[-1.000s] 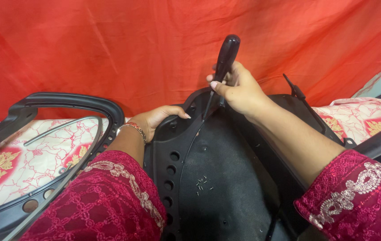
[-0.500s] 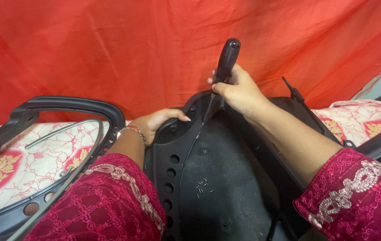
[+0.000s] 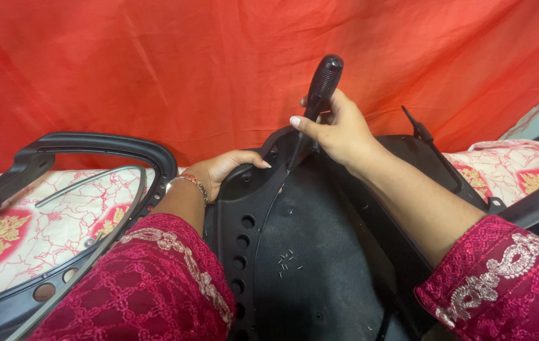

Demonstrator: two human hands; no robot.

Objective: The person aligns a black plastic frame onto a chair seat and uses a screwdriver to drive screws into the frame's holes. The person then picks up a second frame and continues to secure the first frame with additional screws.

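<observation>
Head view: red cloth hangs behind a patterned bed. Right hand grips a screwdriver by its ribbed handle, tip at the far seam. Left hand clasps the rigid black seat rim; judged stiff, bulky.

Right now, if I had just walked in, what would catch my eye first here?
The crumpled red cloth backdrop fills the whole upper half. In front of it, at centre, the right hand grips a black-handled screwdriver, its shaft pointing down at the rim of a black plastic seat panel with a row of round holes. The left hand curls over that panel's top left edge.
</observation>
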